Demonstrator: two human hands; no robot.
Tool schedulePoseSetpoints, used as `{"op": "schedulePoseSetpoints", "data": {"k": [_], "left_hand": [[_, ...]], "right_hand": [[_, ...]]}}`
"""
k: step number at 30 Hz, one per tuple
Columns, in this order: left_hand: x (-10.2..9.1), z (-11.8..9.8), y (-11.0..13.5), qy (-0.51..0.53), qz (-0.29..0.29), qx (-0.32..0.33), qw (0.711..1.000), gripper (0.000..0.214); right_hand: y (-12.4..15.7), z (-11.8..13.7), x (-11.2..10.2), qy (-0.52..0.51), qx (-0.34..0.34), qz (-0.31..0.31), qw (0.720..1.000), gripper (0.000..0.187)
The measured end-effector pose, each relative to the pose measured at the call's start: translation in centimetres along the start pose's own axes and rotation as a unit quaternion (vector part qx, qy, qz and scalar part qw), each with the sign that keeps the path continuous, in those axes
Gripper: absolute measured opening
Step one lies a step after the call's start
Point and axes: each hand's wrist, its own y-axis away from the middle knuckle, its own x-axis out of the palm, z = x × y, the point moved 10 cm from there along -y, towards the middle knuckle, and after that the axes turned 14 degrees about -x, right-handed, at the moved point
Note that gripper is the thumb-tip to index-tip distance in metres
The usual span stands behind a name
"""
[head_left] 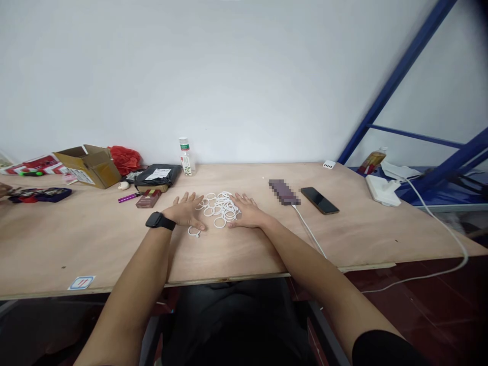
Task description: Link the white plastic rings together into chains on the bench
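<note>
Pale wooden table [232,254], white rings [225,207], black phone [319,200], maroon carton [148,200], clear bottle [186,162], open cardboard box [102,174]

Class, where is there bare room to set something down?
Bare tabletop lies by the wall between the bottle and white block, and between the numbered label and red box. Crowded: between left hand and right hand, where white rings pile up; and back left, around the cardboard box and black package.

Was likely a workshop: plywood worktop [244,254] had numbered label [81,282] by near edge; blue metal frame [397,76] rose by far right corner.
</note>
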Motion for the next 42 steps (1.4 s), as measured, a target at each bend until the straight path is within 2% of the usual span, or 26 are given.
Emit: {"op": "schedulePoseSetpoints", "data": {"k": [2, 4, 10, 16, 18, 24, 28, 31, 33, 35, 37, 40, 42], "left_hand": [[0.7, 0.7, -0.2, -0.005, 0.022, -0.013, 1.000, 0.132], [0.9, 0.4, -0.6, -0.005, 0.021, -0.020, 1.000, 0.131], [0.3, -2.4, -2.1, 0.022, -0.054, -0.018, 0.998, 0.113], [0.0, -2.0, -5.2, 0.046, -0.086, -0.054, 0.994, 0.100], [-0.2, -1.6, -6.5, 0.057, -0.091, -0.076, 0.991, 0.097], [-0.8, -1.2, -8.9, 0.086, -0.141, -0.120, 0.979, 0.091], [-1.8, -1.3, -8.7, 0.126, -0.194, -0.128, 0.964, 0.082], [-4.0, -2.0, -7.2, 0.193, -0.270, -0.100, 0.938, 0.053], [-5.1, -3.6, -5.8, 0.266, -0.287, -0.037, 0.919, 0.038], [-5.5, -5.7, -4.7, 0.368, -0.249, 0.053, 0.894, 0.032], [-5.2, -7.3, -3.9, 0.477, -0.186, 0.109, 0.852, 0.031], [-4.5, -7.5, -3.0, 0.602, -0.140, 0.096, 0.780, 0.029], [-4.2, -7.1, -2.3, 0.648, -0.133, 0.078, 0.746, 0.027]], "right_hand": [[-0.1, -0.1, 0.2, 0.004, 0.005, 0.001, 1.000, 0.122], [-0.2, 0.0, 0.3, 0.010, 0.005, 0.003, 1.000, 0.121], [-1.4, -0.3, 0.5, 0.020, 0.005, 0.008, 1.000, 0.121], [-4.4, -3.1, -0.4, 0.029, 0.007, -0.001, 1.000, 0.117], [-5.3, -4.0, -1.0, 0.033, 0.008, -0.012, 0.999, 0.107], [-6.2, -5.1, -2.7, 0.107, 0.028, -0.077, 0.991, 0.060], [-5.7, -5.0, -4.1, 0.154, 0.047, -0.124, 0.979, 0.049], [-4.9, -4.6, -5.3, 0.151, 0.059, -0.166, 0.973, 0.046], [-4.2, -3.8, -6.0, 0.144, 0.056, -0.192, 0.969, 0.044], [-3.5, -2.5, -6.5, 0.139, 0.046, -0.216, 0.965, 0.044], [-2.9, -1.0, -6.8, 0.134, 0.032, -0.233, 0.963, 0.045], [-2.3, 1.2, -6.7, 0.128, 0.008, -0.224, 0.966, 0.045], [-2.0, 2.0, -6.1, 0.116, 0.002, -0.201, 0.973, 0.046]]}}
